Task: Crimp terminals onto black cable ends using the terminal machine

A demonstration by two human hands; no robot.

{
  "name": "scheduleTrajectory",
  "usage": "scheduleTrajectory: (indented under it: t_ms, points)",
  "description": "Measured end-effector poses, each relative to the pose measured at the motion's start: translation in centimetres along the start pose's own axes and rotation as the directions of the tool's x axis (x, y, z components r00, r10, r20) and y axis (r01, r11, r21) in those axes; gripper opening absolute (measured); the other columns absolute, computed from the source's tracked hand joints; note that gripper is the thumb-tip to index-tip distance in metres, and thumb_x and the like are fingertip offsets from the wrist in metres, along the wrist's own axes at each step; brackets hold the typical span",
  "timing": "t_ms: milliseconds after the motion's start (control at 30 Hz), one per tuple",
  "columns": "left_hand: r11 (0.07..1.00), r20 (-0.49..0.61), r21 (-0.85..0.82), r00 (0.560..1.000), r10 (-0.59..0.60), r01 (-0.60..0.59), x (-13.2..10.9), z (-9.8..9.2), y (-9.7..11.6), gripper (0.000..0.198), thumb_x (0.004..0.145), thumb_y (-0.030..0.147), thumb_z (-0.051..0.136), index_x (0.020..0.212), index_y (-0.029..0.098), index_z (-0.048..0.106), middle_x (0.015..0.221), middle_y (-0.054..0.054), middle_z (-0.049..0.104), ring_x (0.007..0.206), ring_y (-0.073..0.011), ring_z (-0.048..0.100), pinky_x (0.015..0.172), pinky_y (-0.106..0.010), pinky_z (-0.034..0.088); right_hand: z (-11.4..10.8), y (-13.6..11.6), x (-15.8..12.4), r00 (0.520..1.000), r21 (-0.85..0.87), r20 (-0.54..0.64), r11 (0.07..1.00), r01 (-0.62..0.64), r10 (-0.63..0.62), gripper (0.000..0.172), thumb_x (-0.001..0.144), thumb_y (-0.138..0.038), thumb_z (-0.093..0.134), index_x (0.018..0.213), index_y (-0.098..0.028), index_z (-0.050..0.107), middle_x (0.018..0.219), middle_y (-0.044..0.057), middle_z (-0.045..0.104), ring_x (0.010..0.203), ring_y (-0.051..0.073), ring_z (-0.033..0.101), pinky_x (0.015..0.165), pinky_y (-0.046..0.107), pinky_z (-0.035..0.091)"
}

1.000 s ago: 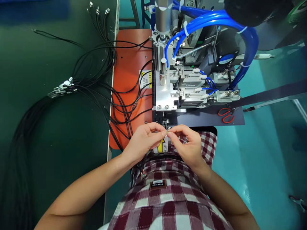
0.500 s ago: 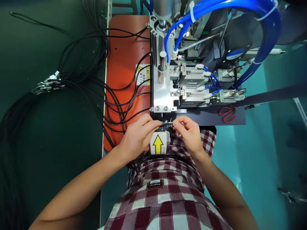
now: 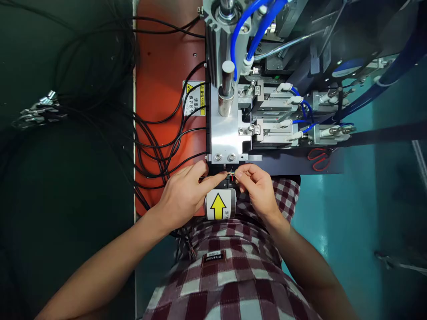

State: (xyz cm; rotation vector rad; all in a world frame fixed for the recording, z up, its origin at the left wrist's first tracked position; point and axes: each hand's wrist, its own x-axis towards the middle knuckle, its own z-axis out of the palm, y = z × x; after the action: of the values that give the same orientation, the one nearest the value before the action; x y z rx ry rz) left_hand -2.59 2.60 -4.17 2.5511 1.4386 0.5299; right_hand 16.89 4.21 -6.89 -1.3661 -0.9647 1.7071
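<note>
My left hand (image 3: pixel 185 191) is closed on the end of a black cable, largely hidden under the fingers. Its fingertips reach the thin coloured wires (image 3: pixel 231 174) that come out of the cable. From the other side, my right hand (image 3: pixel 258 184) pinches these wires between thumb and forefinger. Both sets of fingertips are almost touching, just in front of the metal machine block (image 3: pixel 227 144). Right below them sits a white label with a yellow arrow (image 3: pixel 218 206).
Several black cables (image 3: pixel 160 146) cross the orange plate (image 3: pixel 160 80) on the left. A bundle of shiny cable ends (image 3: pixel 40 113) lies on the dark green surface. Air cylinders (image 3: pixel 273 133) with blue hoses (image 3: pixel 243 35) stand to the right, near red-handled scissors (image 3: pixel 318 160).
The left fingertips have come forward over the cable end to the coloured wires, and the two hands are closer together. The whole view has shifted slightly and the machine appears larger.
</note>
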Motion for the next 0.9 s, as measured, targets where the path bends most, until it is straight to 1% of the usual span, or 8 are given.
scheduleTrajectory:
  t_ms: [333,467,767,900]
  points:
    - [1.000,0.007,0.011,1.000,0.015,-0.015,-0.09,0.09,0.03,0.033,0.097,0.020,0.041,0.114,0.019,0.069,0.082,-0.007,0.056,0.070,-0.0164,0.056,0.058,-0.025,0.044,0.13,0.05,-0.17,1.000,0.018,0.002,1.000,-0.006,0.006,0.017,0.080,-0.032,0.068,0.075,-0.018,0.060,0.066,-0.004,0.056,0.051,0.007,0.047,0.049,0.021,0.039]
    - [1.000,0.010,0.010,1.000,0.015,-0.015,-0.13,0.17,0.03,0.032,0.096,0.018,0.043,0.114,0.020,0.069,0.083,-0.007,0.056,0.071,-0.0165,0.056,0.058,-0.025,0.044,0.17,0.16,-0.20,1.000,-0.001,0.000,1.000,0.006,-0.006,0.016,0.081,-0.031,0.066,0.075,-0.018,0.059,0.065,-0.004,0.055,0.051,0.007,0.048,0.049,0.021,0.039]
    - [1.000,0.008,0.009,1.000,0.008,-0.008,-0.13,0.21,0.07,0.031,0.094,0.016,0.047,0.115,0.021,0.069,0.089,-0.008,0.057,0.072,-0.0167,0.058,0.058,-0.025,0.044,0.15,0.40,-0.18,0.998,-0.042,0.011,0.997,0.062,-0.062,0.014,0.085,-0.029,0.063,0.079,-0.018,0.057,0.069,-0.004,0.054,0.052,0.006,0.050,0.050,0.021,0.041]
    - [1.000,0.005,0.019,1.000,0.010,-0.010,0.00,0.08,0.05,0.031,0.094,0.015,0.046,0.114,0.021,0.069,0.093,-0.008,0.058,0.075,-0.0164,0.060,0.059,-0.025,0.045,-0.07,0.69,-0.25,0.991,-0.119,0.017,0.984,0.130,-0.129,0.012,0.088,-0.028,0.061,0.082,-0.018,0.058,0.071,-0.004,0.055,0.055,0.007,0.052,0.053,0.021,0.042]
